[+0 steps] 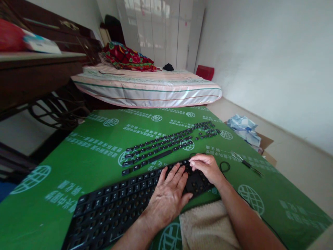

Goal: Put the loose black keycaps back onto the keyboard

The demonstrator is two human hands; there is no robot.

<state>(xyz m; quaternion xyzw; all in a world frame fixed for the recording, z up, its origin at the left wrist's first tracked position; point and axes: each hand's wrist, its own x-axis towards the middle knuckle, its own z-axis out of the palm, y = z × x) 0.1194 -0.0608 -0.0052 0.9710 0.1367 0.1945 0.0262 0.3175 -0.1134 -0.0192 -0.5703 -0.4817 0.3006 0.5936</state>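
Note:
A black keyboard [102, 199] lies slanted across the green board. Its upper rows carry keycaps, while many key positions lower down show bare sockets. My left hand [170, 192] rests on the keyboard with the fingers stretched out towards its far edge. Close beside those fingertips, my right hand [206, 167] is pinched over the far right part of the keyboard. Whatever sits between its thumb and fingers is too small to make out. Beyond the keyboard, loose black keycaps [158, 150] are laid out in several rows, with a looser cluster of keycaps [208, 130] at their right end.
A green printed board [99, 156] serves as the work surface. Right of my hands lie a cable [225, 166] and a slim tool with a black middle [247, 164]. A beige cloth [208, 225] is at the near edge. A bed [145, 90] stands behind.

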